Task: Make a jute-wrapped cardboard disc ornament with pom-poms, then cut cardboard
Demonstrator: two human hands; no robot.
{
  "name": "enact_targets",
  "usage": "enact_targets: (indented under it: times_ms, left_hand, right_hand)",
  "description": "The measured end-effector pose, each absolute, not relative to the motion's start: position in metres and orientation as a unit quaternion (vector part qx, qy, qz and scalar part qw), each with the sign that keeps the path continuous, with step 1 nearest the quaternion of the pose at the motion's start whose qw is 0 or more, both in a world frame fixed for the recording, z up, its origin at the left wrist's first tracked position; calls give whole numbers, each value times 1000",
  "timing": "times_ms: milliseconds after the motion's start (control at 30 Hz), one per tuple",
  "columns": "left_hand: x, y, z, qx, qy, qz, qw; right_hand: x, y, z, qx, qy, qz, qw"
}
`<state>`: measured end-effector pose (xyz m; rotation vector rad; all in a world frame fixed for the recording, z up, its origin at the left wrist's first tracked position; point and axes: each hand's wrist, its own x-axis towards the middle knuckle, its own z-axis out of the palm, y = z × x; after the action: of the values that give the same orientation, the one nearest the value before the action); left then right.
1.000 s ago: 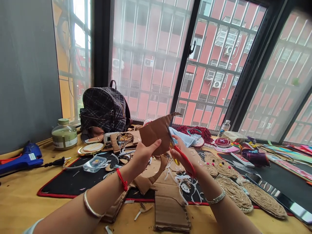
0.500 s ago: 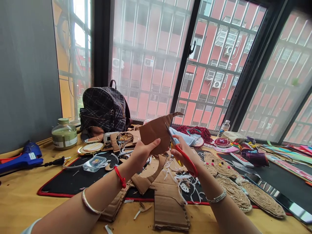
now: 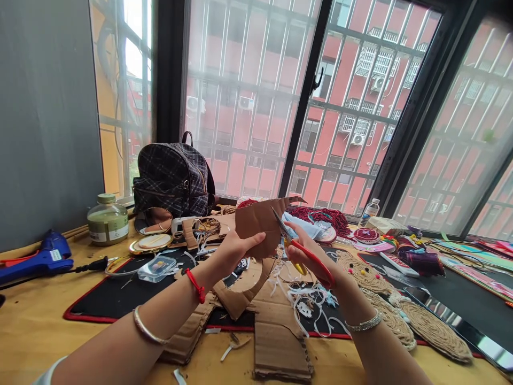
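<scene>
A brown cardboard piece is held up above the work table, a thin pointed strip sticking out at its upper right. My left hand grips its lower left edge, thumb lying on the near face. My right hand is closed around scissors with red and yellow handles. Their metal blades point up and left against the right part of the cardboard. Beneath my hands lie a curved cardboard offcut, a flat corrugated piece and white paper strips.
A plaid backpack and a jar stand at the back left, with a blue glue gun nearby. Coiled twine pieces and a dark tablet lie right. A bottle stands near the window.
The cardboard piece has dropped slightly and tilted. My right hand has shifted a little right, and the scissor blades look more spread.
</scene>
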<state>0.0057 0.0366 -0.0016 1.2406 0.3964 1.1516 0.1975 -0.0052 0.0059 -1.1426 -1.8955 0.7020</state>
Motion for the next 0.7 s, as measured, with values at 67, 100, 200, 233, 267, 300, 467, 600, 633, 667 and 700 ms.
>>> enact_targets:
  times_ms: [67, 100, 200, 233, 267, 300, 467, 600, 633, 667, 700]
  left_hand:
    - [6, 35, -2, 543, 175, 501, 651]
    - [6, 34, -1, 539, 179, 505, 650]
    - [6, 34, -1, 541, 180, 511, 643]
    - [5, 35, -1, 547, 173, 509, 641]
    - [5, 36, -2, 554, 165, 507, 639]
    - [4, 38, -3, 559, 160, 506, 637]
    - [1, 43, -3, 567, 178, 499, 630]
    - [-3, 46, 1, 571, 207, 473, 639]
    - [-4, 46, 1, 572, 208, 468, 641]
    - [-5, 47, 2, 573, 206, 467, 642]
    - [-5, 47, 2, 573, 204, 469, 641]
  right_hand:
    - [197, -7, 6, -438, -747, 298, 402]
    - [197, -8, 6, -433, -745, 303, 408]
    - [194, -10, 7, -431, -744, 298, 414]
    - [193, -11, 8, -437, -743, 294, 412]
    - [192, -11, 8, -443, -742, 292, 409]
    - [191, -12, 9, -447, -741, 293, 406]
    - [190, -11, 10, -456, -735, 301, 401]
    - [192, -10, 8, -453, -736, 300, 404]
    - [192, -9, 7, -454, -738, 296, 402]
    - [193, -9, 6, -457, -740, 291, 400]
    - [194, -8, 5, -462, -741, 283, 398]
